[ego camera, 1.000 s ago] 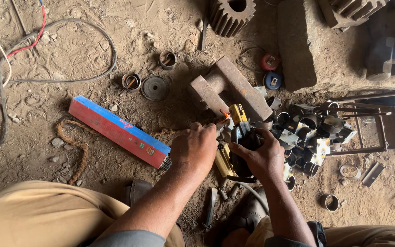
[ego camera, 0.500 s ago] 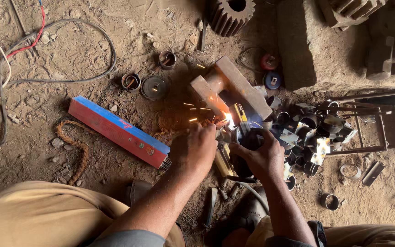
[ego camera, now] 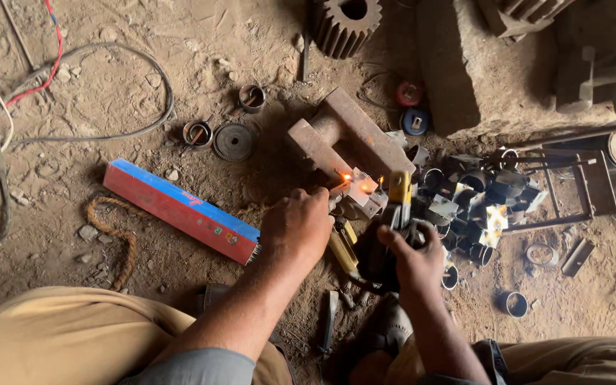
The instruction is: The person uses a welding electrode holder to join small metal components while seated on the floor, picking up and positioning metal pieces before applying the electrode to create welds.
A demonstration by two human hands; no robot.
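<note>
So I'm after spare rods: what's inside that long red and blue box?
At the box's open end near the left hand, thin rod tips show as a bristly bundle. The closed sides hide the rest.

Long box [ego camera: 180, 210]: a narrow red carton with a blue top edge, lying flat on the dirt floor and running from ten o'clock to four o'clock.
Box end: its lower right end is lying just beside the left hand [ego camera: 301, 228], at that hand's nine o'clock.
Box markings: small coloured printed marks are showing on the red face, near the middle and toward the four o'clock end.
Screens and signs: none showing.
</note>
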